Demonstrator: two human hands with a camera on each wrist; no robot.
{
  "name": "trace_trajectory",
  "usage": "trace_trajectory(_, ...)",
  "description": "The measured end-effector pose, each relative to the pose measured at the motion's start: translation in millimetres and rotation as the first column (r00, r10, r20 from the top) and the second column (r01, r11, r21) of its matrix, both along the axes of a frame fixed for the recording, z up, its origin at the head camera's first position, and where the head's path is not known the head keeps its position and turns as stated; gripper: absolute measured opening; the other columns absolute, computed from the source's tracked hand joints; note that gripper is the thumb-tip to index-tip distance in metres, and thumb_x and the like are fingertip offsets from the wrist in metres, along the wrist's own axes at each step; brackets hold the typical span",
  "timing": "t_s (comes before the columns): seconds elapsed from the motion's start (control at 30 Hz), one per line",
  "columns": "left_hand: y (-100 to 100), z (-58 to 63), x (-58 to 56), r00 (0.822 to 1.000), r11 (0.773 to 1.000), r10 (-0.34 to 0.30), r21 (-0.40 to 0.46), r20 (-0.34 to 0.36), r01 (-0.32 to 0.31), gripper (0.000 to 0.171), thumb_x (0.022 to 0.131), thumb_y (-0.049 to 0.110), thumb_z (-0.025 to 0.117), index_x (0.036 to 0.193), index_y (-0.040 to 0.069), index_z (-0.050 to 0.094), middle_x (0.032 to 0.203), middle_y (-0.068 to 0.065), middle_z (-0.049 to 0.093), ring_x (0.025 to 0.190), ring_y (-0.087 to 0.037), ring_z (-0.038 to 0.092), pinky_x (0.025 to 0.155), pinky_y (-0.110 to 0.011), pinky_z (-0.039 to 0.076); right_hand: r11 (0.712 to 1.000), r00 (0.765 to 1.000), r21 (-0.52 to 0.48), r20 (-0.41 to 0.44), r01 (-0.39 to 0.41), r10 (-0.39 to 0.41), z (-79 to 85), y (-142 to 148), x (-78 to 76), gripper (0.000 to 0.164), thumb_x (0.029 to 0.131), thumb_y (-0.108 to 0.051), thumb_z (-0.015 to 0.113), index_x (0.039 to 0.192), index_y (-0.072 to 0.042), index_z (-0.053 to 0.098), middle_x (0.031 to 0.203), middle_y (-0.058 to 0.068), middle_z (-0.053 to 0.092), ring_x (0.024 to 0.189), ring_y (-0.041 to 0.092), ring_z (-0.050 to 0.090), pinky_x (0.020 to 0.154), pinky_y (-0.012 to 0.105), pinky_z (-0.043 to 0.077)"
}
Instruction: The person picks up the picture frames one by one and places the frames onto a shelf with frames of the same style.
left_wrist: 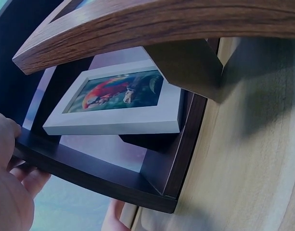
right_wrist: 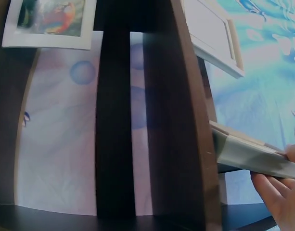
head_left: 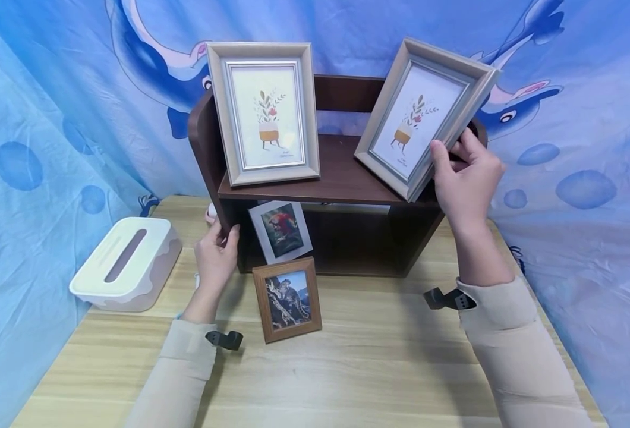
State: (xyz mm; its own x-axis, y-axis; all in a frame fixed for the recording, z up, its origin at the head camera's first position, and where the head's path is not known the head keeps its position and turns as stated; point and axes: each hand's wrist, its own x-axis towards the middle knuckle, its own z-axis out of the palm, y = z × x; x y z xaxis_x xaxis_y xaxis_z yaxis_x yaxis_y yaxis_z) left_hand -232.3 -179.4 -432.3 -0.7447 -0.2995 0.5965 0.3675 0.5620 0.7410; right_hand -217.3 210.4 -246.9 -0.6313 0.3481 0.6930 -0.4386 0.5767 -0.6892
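Observation:
My right hand [head_left: 470, 178] pinches the right edge of a cream picture frame [head_left: 416, 122] with a potted-plant print, which leans tilted on the upper shelf of a dark brown shelf unit [head_left: 342, 157]. Along the unit's left side panel, my left hand [head_left: 217, 252] grips the front edge between thumb and fingers, as the left wrist view shows too. A matching cream frame [head_left: 265, 169] stands on the left of that shelf. Below it, a white frame [left_wrist: 113, 126] with a parrot picture is in the lower compartment. In front stands a brown wooden frame [head_left: 288, 337] with a leopard picture.
A white tissue box [head_left: 128, 261] sits on the wooden table [head_left: 358, 362], left of the shelf unit. Blue curtains [head_left: 21, 196] with dolphin prints hang behind and along both sides. Black wrist mounts [head_left: 224, 340] stick out from both sleeves.

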Motion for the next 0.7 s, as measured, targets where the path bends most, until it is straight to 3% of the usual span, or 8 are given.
trace_trajectory(0.1,0.2,-0.3,-0.6,1.0,1.0,-0.001,0.0,-0.004,0.001,0.016,0.096,0.013,0.069,0.103,-0.002,0.071,0.097,-0.022,0.075,0.086,-0.033,0.074,0.066,-0.003,0.046,0.999,1.0,0.028,-0.002,0.025,-0.025,-11.1,-2.2,5.0,0.035,0.093,-0.024,0.075,0.125,-0.01,0.07,0.104,0.006,0.077,0.078,-0.002,0.071,0.072,0.014,0.057)
trace_trajectory(0.23,0.2,-1.6,-1.1,1.0,1.0,-0.003,-0.001,-0.005,0.003,0.015,0.096,0.013,0.069,0.102,-0.001,0.07,0.096,-0.023,0.075,0.083,-0.032,0.074,0.063,-0.001,0.044,0.998,0.996,0.008,-0.051,0.069,-0.069,-30.1,-6.0,9.4,0.046,0.088,-0.024,0.081,0.129,-0.007,0.068,0.106,0.01,0.077,0.081,0.017,0.076,0.073,0.014,0.057)
trace_trajectory(0.37,-0.2,-1.5,-0.9,1.0,1.0,-0.003,-0.017,-0.003,0.003,0.016,0.096,0.013,0.069,0.105,-0.001,0.071,0.098,-0.022,0.075,0.086,-0.031,0.074,0.071,-0.018,0.058,0.994,0.988,0.058,-0.13,0.088,-0.079,-42.6,-9.0,5.4,0.041,0.087,-0.023,0.081,0.122,-0.002,0.071,0.102,0.014,0.077,0.079,0.03,0.076,0.072,0.009,0.054)
trace_trajectory(0.5,0.0,-0.7,-0.6,1.0,1.0,-0.006,-0.021,-0.006,0.006,0.017,0.096,0.012,0.068,0.107,-0.001,0.071,0.1,-0.022,0.075,0.088,-0.032,0.074,0.074,-0.042,0.061,0.988,0.982,0.131,-0.177,0.082,-0.058,-44.9,-9.9,-1.0,0.032,0.091,-0.02,0.076,0.111,0.005,0.071,0.097,0.016,0.077,0.075,0.031,0.075,0.07,0.004,0.05)
trace_trajectory(0.6,0.2,-0.6,-0.5,1.0,1.0,-0.007,-0.019,-0.007,0.007,0.017,0.096,0.012,0.068,0.107,-0.001,0.07,0.1,-0.023,0.075,0.089,-0.033,0.074,0.074,-0.044,0.061,0.983,0.985,0.169,-0.169,0.076,-0.047,-43.4,-9.5,-3.9,0.029,0.094,-0.018,0.072,0.105,0.009,0.069,0.098,0.016,0.077,0.076,0.03,0.075,0.07,0.001,0.047)
trace_trajectory(0.7,0.3,-0.8,-0.5,1.0,1.0,-0.005,-0.02,-0.005,0.005,0.017,0.097,0.012,0.068,0.107,-0.001,0.071,0.101,-0.022,0.075,0.089,-0.032,0.074,0.074,-0.036,0.061,0.984,0.991,0.169,-0.126,0.061,-0.04,-41.4,-9.6,-4.7,0.025,0.096,-0.017,0.068,0.099,0.008,0.067,0.1,0.012,0.077,0.078,0.029,0.075,0.069,0.0,0.045)
